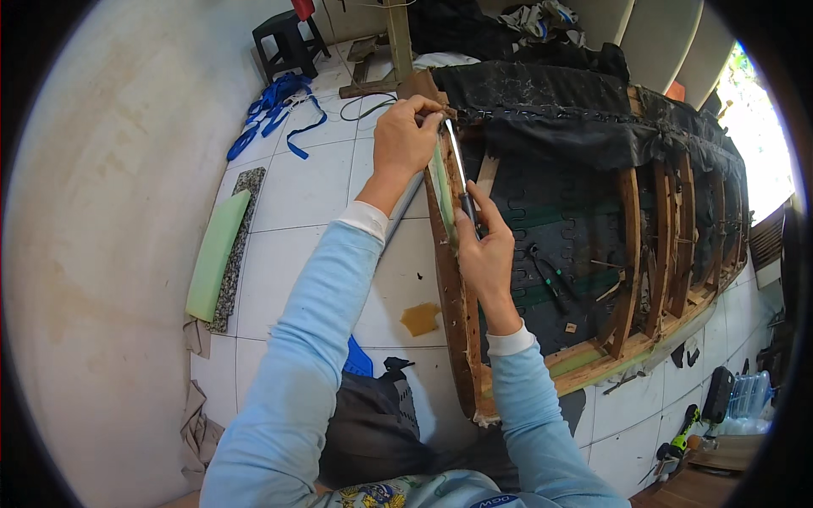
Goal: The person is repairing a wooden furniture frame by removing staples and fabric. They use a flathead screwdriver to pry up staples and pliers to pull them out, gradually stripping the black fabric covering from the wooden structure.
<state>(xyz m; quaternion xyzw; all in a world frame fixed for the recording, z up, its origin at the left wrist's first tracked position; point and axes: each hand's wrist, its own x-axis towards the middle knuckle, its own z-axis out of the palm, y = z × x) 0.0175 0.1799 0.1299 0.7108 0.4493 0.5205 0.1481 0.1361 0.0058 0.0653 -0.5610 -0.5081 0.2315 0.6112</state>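
Observation:
My right hand (484,254) is closed on the dark handle of a long metal tool (456,152), which lies along the upper part of a wooden furniture frame's side rail (460,330). My left hand (405,140) is closed at the rail's far corner, by the tool's tip; what its fingertips hold is too small to make out. Green padding (440,182) runs beside the tool. Torn black fabric (559,140) hangs over the frame's back, and pliers with green-and-black handles (546,275) rest inside on dark webbing or backing.
Green foam (216,254) lies by the left wall, with blue straps (273,114) and a black stool (284,46) beyond. Wooden slats (659,245) cross the frame. Assorted tools (684,432) and plastic bottles (747,398) are on the tiled floor at lower right.

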